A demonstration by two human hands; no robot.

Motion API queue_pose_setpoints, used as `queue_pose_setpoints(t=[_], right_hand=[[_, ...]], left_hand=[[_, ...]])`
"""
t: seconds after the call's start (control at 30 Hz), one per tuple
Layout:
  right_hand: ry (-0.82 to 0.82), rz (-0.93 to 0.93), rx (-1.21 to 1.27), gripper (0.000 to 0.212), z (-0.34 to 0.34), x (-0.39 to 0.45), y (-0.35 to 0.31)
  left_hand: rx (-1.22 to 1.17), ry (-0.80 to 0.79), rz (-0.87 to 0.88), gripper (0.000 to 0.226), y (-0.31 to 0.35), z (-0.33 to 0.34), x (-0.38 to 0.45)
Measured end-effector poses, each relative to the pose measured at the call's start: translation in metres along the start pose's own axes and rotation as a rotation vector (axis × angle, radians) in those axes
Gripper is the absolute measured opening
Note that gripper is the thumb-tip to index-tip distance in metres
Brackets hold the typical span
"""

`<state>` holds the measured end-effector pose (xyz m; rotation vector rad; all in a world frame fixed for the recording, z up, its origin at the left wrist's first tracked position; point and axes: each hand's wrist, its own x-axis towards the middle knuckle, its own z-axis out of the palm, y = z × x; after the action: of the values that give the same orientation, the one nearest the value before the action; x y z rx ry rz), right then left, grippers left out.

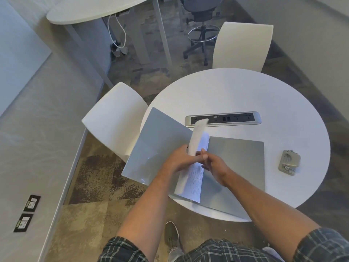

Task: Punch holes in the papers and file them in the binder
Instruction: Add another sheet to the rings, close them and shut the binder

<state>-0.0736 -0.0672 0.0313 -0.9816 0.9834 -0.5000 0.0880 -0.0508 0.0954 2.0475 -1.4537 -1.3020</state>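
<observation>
Left hand (178, 157) fingers curled round lifted papers (196, 140) over open binder (236, 159); sheets' long axis toward table's far edge. Right hand (215, 167) fingers half-curled beside them; grip unclear.

Counts from where I stand:
- 1 grey binder (236, 157), open on the round counter (283, 103).
- 1 hole punch (289, 162), right of the binder.
- Papers (194, 178): 1 stack in the fold, 1 sheet lifted above it (197, 138); sheet count in the stack can't be told.
- 1 power strip panel (223, 119) set in the counter.
- 2 hands: my left hand (181, 157), my right hand (215, 167).
- 2 white chairs (115, 118) (243, 46), 1 dark office chair (201, 14).
- 2 counters total, second one far back (90, 10).
- 2 floor outlet plates (32, 202) (23, 223).
- 1 shoe (171, 235) visible.
</observation>
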Motion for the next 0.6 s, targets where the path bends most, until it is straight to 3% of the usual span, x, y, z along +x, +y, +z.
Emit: queue_pose_setpoints(t=[0.1, 0.23, 0.33, 0.4, 0.6], right_hand=[[-0.125, -0.025, -0.049, 0.056, 0.004, 0.004, 0.008], [-0.193, -0.029, -0.201, 0.049, 0.010, 0.008, 0.006], [-0.075, -0.022, -0.357, 0.060, 0.001, 0.009, 0.016], [-0.007, -0.040, -0.478, 0.075, -0.013, 0.006, 0.032], [-0.125, -0.110, -0.871, 0.090, -0.031, 0.013, 0.050]], left_hand=[[0.038, -0.004, 0.024, 0.044, -0.005, -0.004, 0.001], [0.212, 0.135, -0.014, 0.028, -0.012, -0.009, 0.006], [0.261, 0.208, -0.072, 0.013, -0.019, -0.018, 0.009], [0.271, 0.238, -0.086, 0.012, -0.026, -0.023, 0.012], [0.252, 0.323, -0.130, 0.019, -0.051, -0.028, 0.020]])
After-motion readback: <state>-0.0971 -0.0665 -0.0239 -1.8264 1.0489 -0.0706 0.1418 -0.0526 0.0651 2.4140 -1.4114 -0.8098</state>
